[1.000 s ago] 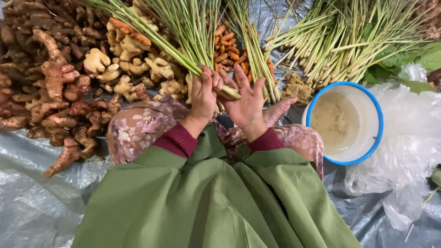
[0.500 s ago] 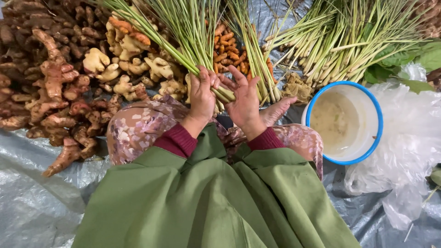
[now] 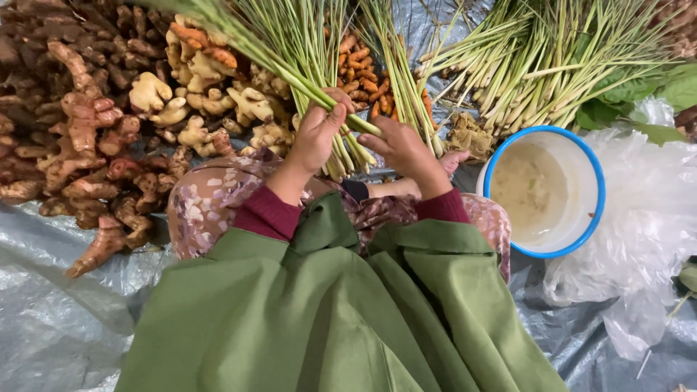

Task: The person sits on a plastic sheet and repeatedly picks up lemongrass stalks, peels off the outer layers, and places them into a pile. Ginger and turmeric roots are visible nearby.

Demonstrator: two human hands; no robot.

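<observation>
My left hand (image 3: 318, 134) is closed around a bundle of lemongrass stalks (image 3: 290, 51) near their pale cut ends, above my knees. My right hand (image 3: 404, 149) grips the same bundle just to the right, fingers over the stalk ends (image 3: 347, 161). The green tops fan away toward the top left. Both wrists wear dark red cuffs under green sleeves.
Ginger roots (image 3: 87, 123) are heaped at the left, pale ginger (image 3: 210, 94) and orange turmeric (image 3: 359, 69) behind the hands. More lemongrass (image 3: 537, 65) lies at top right. A white bowl with a blue rim (image 3: 592, 218) stands right, beside clear plastic bags (image 3: 646, 218). Grey tarp (image 3: 51, 312) covers the ground.
Both hands have closed on the lemongrass bundle; earlier their fingers were spread over the stalk ends. The bundle has been gathered tighter and lifted slightly.
</observation>
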